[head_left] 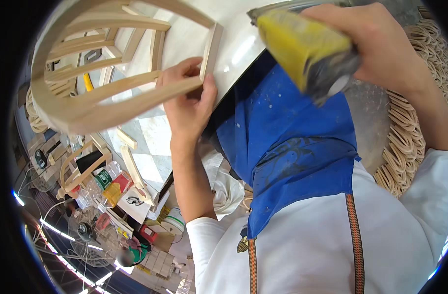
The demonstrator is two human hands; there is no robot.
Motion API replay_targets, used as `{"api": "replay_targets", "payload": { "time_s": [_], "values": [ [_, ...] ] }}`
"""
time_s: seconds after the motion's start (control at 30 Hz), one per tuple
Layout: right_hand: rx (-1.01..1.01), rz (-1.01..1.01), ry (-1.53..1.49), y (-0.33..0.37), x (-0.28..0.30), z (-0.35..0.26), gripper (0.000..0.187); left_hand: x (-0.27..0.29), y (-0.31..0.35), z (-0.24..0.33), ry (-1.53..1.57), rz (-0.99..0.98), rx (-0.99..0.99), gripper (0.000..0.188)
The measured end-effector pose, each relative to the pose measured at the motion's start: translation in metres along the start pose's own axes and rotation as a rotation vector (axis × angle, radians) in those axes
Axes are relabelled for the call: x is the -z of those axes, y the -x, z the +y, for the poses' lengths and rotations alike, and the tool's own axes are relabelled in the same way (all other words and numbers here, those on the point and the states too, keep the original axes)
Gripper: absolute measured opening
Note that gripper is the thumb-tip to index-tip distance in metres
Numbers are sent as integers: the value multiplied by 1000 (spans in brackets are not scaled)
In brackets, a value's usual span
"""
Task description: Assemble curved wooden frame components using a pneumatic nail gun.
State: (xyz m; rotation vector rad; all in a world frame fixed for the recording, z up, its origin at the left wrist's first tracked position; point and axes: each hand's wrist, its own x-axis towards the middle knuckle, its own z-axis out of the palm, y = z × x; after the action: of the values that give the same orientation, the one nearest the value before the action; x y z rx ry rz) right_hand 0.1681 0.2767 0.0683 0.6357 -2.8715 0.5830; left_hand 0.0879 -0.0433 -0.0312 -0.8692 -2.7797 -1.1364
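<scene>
My left hand (188, 105) is closed around the end of a curved pale-wood frame (136, 104), at the corner where a short crossbar meets the long bent piece. The frame's rounded end points to the left, raised above the light work surface. My right hand (378, 41) grips a yellow and black nail gun (300, 46), slightly blurred. Its dark cap with a pale round end faces down toward my blue apron (292, 147), and its narrow metal side lies along the table edge. The tool and the frame are apart. My right fingers are partly hidden behind the tool.
More wooden frames (114, 63) lie on the white table (238, 44) at the upper left. Loose wood strips (131, 164) sit nearer. Stacks of bent wood pieces (405, 147) cover the right side. Plastic bottles, a fan (85, 230) and another person (136, 251) appear lower left.
</scene>
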Motion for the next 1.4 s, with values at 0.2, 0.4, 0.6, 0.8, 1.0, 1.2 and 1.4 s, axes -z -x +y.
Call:
{"api": "replay_targets", "payload": {
  "time_s": [0.2, 0.4, 0.6, 0.8, 1.0, 1.2, 1.4],
  "values": [
    [345, -189, 379, -17, -16, 29, 29, 32, -5, -5, 16, -219, -83, 41],
    [482, 8, 254, -23, -37, 50, 27, 52, -28, 7, 480, -207, 335, 40],
    [558, 251, 303, -13, -80, 68, 23, 37, -70, 6, 543, -350, 282, 50],
    [388, 144, 237, -5, -72, 50, 29, 5, -84, 15, 467, -323, 221, 42],
    [341, 214, 177, -6, -79, 50, 22, -7, -77, 12, 381, -202, 154, 29],
    [306, 247, 136, -8, -86, 50, 19, -12, -77, 12, 326, -142, 80, 26],
    [311, 247, 144, -10, -87, 50, 21, -7, -78, 9, 270, -166, 62, 24]
  ]
}}
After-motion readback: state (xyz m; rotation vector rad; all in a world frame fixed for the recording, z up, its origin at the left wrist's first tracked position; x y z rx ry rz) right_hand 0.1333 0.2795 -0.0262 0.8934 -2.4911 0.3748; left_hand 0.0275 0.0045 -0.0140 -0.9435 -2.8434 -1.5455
